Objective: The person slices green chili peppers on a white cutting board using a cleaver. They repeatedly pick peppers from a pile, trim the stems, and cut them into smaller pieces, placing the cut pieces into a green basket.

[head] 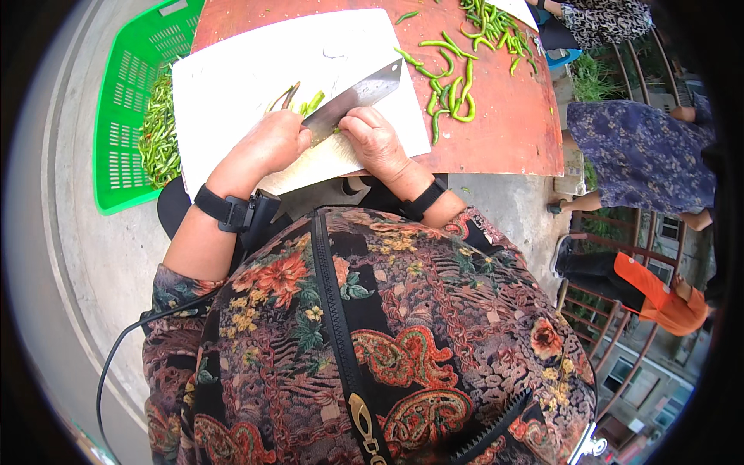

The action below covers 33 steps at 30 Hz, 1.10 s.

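My left hand grips the handle of a cleaver, its handle hidden in my fist. The broad steel blade slants up and right over a white cutting board. Close against the blade, my right hand has bent fingers pinching a bit of green chili pepper, mostly covered by the fingertips. Beyond my left knuckles lie cut green pepper pieces and a thin brownish strip. The board's near part is stained yellowish.
Whole green chili peppers lie on the reddish table, with a larger heap farther back. On the left, a green plastic basket holds many sliced peppers. Several people stand or sit at right, near a railing.
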Each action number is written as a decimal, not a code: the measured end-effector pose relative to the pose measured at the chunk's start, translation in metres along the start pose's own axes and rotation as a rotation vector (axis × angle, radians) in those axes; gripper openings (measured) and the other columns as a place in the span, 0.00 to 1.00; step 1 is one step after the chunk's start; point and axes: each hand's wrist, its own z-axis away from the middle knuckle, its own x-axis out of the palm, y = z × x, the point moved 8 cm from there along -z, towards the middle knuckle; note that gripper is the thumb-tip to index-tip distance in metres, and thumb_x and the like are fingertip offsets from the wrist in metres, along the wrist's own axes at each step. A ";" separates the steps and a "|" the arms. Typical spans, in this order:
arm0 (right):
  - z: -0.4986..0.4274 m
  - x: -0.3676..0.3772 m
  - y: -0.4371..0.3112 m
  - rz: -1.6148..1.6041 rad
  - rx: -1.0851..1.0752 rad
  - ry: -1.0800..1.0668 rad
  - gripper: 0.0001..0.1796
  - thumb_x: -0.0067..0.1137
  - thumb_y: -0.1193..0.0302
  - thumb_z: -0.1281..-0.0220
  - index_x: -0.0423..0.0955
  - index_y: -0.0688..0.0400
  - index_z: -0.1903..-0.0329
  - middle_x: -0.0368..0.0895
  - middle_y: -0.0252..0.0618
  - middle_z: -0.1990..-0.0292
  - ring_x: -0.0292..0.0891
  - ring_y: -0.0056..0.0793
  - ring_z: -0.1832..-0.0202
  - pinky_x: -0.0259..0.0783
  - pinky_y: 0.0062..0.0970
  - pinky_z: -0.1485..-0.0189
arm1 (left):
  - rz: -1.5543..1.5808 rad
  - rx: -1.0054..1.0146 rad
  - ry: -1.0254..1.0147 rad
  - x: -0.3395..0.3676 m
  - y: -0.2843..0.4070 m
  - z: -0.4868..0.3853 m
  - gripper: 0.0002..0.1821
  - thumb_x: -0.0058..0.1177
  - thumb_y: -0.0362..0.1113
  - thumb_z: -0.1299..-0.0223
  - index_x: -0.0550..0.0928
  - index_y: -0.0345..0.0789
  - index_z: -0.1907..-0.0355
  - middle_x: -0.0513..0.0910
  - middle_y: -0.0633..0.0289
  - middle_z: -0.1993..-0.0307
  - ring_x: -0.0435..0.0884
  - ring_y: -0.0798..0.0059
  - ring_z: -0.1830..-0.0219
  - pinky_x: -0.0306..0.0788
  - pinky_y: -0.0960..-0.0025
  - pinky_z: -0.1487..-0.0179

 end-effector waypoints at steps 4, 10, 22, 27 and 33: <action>-0.004 -0.008 -0.001 -0.016 0.040 -0.023 0.11 0.57 0.79 0.49 0.77 0.58 0.60 0.76 0.41 0.62 0.76 0.44 0.58 0.75 0.33 0.55 | 0.034 -0.017 0.019 -0.002 0.004 -0.003 0.15 0.53 0.38 0.40 0.81 0.25 0.66 0.80 0.44 0.78 0.82 0.55 0.73 0.74 0.58 0.65; -0.007 -0.065 0.061 0.045 0.336 0.101 0.10 0.61 0.80 0.47 0.80 0.59 0.60 0.79 0.45 0.63 0.78 0.46 0.56 0.75 0.36 0.53 | 0.374 -0.274 0.116 -0.023 -0.013 0.042 0.16 0.53 0.39 0.40 0.83 0.25 0.66 0.81 0.44 0.78 0.82 0.52 0.74 0.75 0.60 0.65; -0.043 -0.060 0.138 0.415 0.548 -0.162 0.15 0.57 0.75 0.42 0.81 0.59 0.52 0.84 0.53 0.59 0.80 0.52 0.54 0.75 0.42 0.50 | 0.065 -0.026 0.042 -0.015 -0.012 0.088 0.14 0.55 0.37 0.41 0.82 0.24 0.67 0.80 0.40 0.74 0.82 0.45 0.69 0.74 0.56 0.63; -0.057 -0.070 0.107 0.501 0.373 -0.073 0.12 0.59 0.78 0.45 0.82 0.59 0.57 0.84 0.48 0.63 0.78 0.49 0.55 0.73 0.41 0.51 | 0.060 -0.149 0.213 -0.034 -0.035 0.093 0.15 0.52 0.38 0.40 0.81 0.25 0.70 0.81 0.38 0.71 0.81 0.41 0.64 0.74 0.50 0.57; -0.032 -0.020 0.004 0.268 0.038 -0.203 0.10 0.56 0.76 0.47 0.80 0.56 0.61 0.80 0.36 0.64 0.75 0.39 0.58 0.74 0.35 0.54 | 0.216 -0.255 0.273 -0.031 -0.064 0.095 0.16 0.53 0.40 0.39 0.82 0.24 0.67 0.81 0.38 0.71 0.83 0.44 0.65 0.75 0.55 0.57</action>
